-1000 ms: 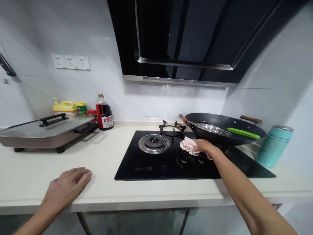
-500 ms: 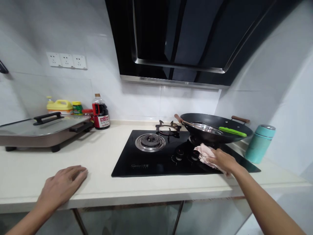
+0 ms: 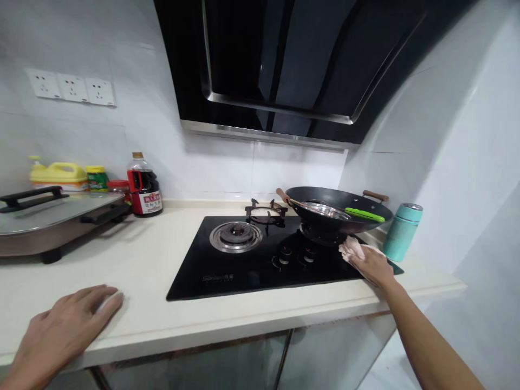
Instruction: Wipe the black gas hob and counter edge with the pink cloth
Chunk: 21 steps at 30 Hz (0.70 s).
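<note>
In my right hand (image 3: 374, 265) is a pale pink cloth (image 3: 351, 250), pressed on the right part of the black gas stove (image 3: 252, 275). Just behind it a wok (image 3: 337, 223) rests over the right burner, holding a metal lid or dish (image 3: 325, 209) and a green-handled utensil (image 3: 364, 215). Two control knobs (image 3: 285, 253) stand left of the cloth. The left burner (image 3: 236, 236) has no grate on it; a black pan support (image 3: 266, 214) lies behind. My left hand (image 3: 71, 319) lies on the white countertop (image 3: 142, 271), fingers stretched out, holding nothing.
A lidded electric pan (image 3: 60, 222) occupies the left of the counter. Behind it are a soy sauce bottle (image 3: 145, 189), a yellow jug (image 3: 60, 173) and a green jar (image 3: 96, 177). A turquoise flask (image 3: 402, 233) stands at right. The range hood (image 3: 260, 65) overhangs the stove.
My right hand has slid the cloth away from the knobs, toward the stove's right side. The camera view has turned a little to the right. My left hand stays on the counter.
</note>
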Available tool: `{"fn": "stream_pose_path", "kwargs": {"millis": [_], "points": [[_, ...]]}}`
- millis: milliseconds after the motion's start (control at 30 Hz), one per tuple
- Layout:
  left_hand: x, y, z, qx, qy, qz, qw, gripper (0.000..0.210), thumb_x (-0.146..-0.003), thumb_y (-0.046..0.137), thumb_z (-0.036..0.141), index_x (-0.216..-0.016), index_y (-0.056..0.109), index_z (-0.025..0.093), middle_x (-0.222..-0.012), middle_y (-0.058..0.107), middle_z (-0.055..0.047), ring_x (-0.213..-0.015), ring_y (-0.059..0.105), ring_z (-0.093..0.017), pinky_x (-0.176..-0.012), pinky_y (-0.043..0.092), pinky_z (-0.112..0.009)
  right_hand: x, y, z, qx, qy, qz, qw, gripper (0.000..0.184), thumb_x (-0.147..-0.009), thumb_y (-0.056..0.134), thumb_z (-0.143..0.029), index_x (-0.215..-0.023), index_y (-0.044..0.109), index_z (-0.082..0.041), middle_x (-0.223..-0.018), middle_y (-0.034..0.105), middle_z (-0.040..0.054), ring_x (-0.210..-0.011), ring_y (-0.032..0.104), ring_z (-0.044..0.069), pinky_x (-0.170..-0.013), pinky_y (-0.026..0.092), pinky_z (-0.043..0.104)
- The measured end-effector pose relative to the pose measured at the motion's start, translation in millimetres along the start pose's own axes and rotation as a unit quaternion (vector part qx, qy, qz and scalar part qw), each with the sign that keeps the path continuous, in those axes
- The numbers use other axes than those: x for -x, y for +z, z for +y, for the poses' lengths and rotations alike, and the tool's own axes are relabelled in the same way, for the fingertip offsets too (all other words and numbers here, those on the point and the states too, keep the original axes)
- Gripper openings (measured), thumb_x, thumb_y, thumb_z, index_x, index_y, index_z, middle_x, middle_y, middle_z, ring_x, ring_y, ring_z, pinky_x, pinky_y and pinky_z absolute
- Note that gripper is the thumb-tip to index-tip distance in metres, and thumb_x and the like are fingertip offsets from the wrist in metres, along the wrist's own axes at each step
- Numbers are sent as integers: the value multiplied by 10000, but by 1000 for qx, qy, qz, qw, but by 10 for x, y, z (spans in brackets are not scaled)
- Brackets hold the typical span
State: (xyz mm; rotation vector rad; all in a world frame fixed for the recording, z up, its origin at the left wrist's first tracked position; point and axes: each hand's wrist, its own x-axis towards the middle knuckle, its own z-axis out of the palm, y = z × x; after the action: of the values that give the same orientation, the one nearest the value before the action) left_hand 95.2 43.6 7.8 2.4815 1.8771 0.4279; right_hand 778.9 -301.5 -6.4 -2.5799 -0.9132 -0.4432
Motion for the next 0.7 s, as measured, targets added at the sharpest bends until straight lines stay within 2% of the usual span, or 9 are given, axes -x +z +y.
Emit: {"fn": "stream_pose_path", "kwargs": {"millis": [167,300,400,467,533,567,633,700], "points": [[-66,31,-61,24,10,-7,1000,610,-932,331,655,-1252,714,304,-1483,629,-59,-1360,525,-370,-1080,377,-611,154,-59,-217,-32,-38,-20,999,488,-909,550,-492,-1271,686,-194,-1226,714,155,-1126,638,336,-869,433,380],[-100,85,-104,22,28,6,999,593,-935,377,640,-1265,715,282,-1484,624,-84,-1350,529,-381,-1085,379,-614,444,-123,-518,-61,-98,-36,993,399,-878,574,-409,-1202,697,-211,-1180,723,112,-1082,638,287,-865,420,339],[-110,139,-151,19,44,19,999,599,-940,380,635,-1275,715,268,-1484,624,-91,-1356,526,-382,-1089,380,-609,687,-244,-638,-100,-157,-61,981,347,-803,600,-322,-1124,682,-220,-1148,717,75,-1043,634,250,-854,423,308],[-116,169,-180,15,53,28,998,611,-946,366,639,-1294,705,269,-1488,620,-85,-1354,528,-378,-1079,387,-603,780,-373,-606,-144,-190,-99,966,312,-774,589,-299,-1070,655,-225,-1086,715,47,-977,637,229,-816,429,293],[-121,184,-195,10,55,31,998,619,-950,352,639,-1304,701,270,-1490,618,-83,-1355,527,-377,-1069,392,-603,774,-508,-513,-169,-176,-119,962,300,-779,578,-307,-1062,633,-226,-1019,713,32,-902,639,218,-761,428,285],[-123,187,-197,9,53,31,998,619,-948,353,639,-1300,704,271,-1488,619,-84,-1354,527,-379,-1066,394,-606,734,-562,-463,-164,-147,-107,969,312,-785,577,-314,-1079,629,-223,-1003,714,33,-884,641,218,-741,424,284],[-127,187,-196,10,49,30,998,609,-942,363,635,-1286,715,275,-1480,624,-84,-1350,530,-385,-1063,393,-614,597,-620,-401,-140,-87,-56,985,347,-806,573,-322,-1130,632,-212,-1011,720,48,-883,648,225,-725,423,287],[-131,189,-197,14,48,33,998,593,-937,376,630,-1274,723,288,-1476,628,-76,-1344,533,-387,-1057,395,-621,424,-587,-427,-114,-67,-10,991,399,-839,563,-329,-1215,638,-217,-1088,730,58,-934,660,227,-756,443,288]]}}
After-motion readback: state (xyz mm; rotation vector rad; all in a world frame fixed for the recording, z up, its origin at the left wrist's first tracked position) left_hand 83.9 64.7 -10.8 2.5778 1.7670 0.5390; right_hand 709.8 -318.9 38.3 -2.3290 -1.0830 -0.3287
